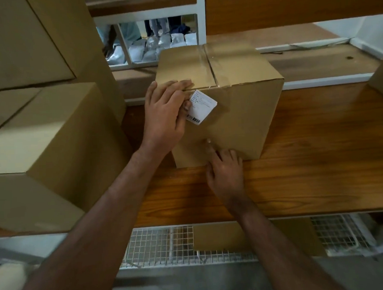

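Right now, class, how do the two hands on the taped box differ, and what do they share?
The left hand lies high, fingers flat over the top edge of the box, by the label; the right hand sits low, near the table. The left hand presses several fingers; the right hand points one up the front face. Both touch the box.

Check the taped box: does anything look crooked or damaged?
The white paper barcode label on the front of the brown cardboard box sits tilted, not square with its edges; the left hand touches it. No damage shows.
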Motion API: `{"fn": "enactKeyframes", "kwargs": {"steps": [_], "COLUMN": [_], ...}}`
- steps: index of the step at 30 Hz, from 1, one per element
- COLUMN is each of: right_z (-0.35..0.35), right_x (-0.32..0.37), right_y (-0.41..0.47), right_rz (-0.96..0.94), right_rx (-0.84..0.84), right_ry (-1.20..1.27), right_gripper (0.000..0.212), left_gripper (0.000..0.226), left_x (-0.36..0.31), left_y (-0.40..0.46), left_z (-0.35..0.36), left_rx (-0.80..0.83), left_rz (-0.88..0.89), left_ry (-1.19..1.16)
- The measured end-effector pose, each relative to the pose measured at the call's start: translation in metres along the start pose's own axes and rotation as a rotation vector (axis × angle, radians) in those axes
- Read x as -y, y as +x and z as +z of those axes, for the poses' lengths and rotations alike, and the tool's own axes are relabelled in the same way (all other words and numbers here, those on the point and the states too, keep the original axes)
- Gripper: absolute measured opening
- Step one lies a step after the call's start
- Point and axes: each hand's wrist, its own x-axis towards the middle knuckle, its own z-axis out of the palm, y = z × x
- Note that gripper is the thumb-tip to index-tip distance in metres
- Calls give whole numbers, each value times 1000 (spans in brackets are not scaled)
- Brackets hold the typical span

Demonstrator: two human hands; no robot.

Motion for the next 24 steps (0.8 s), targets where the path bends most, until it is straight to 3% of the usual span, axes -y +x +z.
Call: {"fn": "enactKeyframes", "kwargs": {"steps": [4, 9, 13, 18, 24], "right_z": [-3, 4, 4, 8, -5], "right_x": [-5, -7, -13, 5, -10], "right_y": [3, 1, -2, 0, 0], "right_rz": [103, 37, 179, 40, 157], "right_rx": [-64, -51, -112, -30, -110], "right_ry": [-15, -86, -33, -81, -79], "right_gripper": [58, 60, 61, 66, 67], "left_gripper": [27, 27, 22, 20, 21], "left_x": [5, 5, 8, 13, 11], "left_y": [2, 1, 2, 1, 0], "left_z": [-1, 4, 8, 9, 9], "left_rx": [-24, -61, -85, -105, -107], "left_rz": [31, 35, 56, 80, 54], "left_ry": [-6, -16, -19, -32, -50]}}
